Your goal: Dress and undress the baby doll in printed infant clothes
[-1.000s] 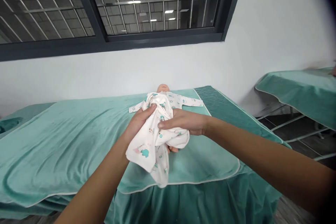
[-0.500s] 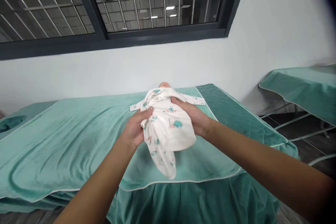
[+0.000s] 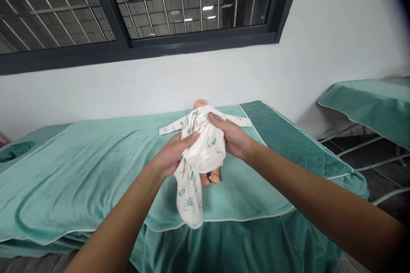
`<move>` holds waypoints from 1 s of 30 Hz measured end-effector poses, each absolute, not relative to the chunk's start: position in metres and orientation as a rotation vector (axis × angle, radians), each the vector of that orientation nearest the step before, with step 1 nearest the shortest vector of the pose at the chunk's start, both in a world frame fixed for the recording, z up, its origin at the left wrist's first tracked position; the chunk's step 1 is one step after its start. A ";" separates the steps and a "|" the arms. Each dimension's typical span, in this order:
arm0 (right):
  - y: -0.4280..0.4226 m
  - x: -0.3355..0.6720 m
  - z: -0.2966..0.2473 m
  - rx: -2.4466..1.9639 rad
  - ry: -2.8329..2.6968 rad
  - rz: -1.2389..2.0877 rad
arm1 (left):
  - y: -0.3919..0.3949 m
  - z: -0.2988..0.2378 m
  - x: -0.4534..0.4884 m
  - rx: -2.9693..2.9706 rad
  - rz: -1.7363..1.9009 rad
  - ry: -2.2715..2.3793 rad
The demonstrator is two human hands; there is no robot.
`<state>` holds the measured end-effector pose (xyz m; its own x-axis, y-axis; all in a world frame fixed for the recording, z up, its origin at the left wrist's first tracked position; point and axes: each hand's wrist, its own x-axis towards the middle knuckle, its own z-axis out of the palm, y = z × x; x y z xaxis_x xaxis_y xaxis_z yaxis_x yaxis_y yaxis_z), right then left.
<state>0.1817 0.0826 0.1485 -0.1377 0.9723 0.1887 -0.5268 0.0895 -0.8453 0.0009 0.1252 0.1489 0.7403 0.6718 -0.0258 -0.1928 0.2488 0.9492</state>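
A baby doll lies on its back on the teal bed cover, its head [image 3: 200, 103] near the wall and its bare feet [image 3: 214, 176] toward me. White printed sleeves [image 3: 238, 120] stretch out on both sides of it. Above its body I hold a bunched white baby garment [image 3: 208, 147] with teal and pink prints; one tube, like a trouser leg, hangs down on the left. My left hand [image 3: 173, 153] pinches the gathered cloth on the left side. On the right, my right hand [image 3: 232, 136] grips its upper edge, thumb on top. Folds hide the doll's torso and some fingertips.
The bed's smooth teal cover [image 3: 96, 170] has white piping and a darker skirt in front. A hole [image 3: 16, 151] shows at its left end. Behind stand a white wall [image 3: 144, 89] and a barred window. Another teal-covered bed [image 3: 368, 98] is at right.
The garment has been gathered up and shifted; its broad lower part is shorter, and the hanging tube has swung left. The doll's feet have come into view. Both hands keep their grip.
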 end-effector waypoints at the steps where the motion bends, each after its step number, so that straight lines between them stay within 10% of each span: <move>1: 0.085 0.183 0.148 -0.586 -0.985 1.431 | 0.127 0.149 -0.001 1.218 0.555 0.476; 30: 0.083 0.209 0.105 -0.860 -1.246 1.406 | 0.128 0.142 0.027 1.368 0.480 0.686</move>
<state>0.2090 0.0831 0.1048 -0.2199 0.9690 0.1126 -0.2284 0.0611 -0.9716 0.0269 0.1285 0.1423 0.7184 0.6761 -0.1633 0.0777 0.1554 0.9848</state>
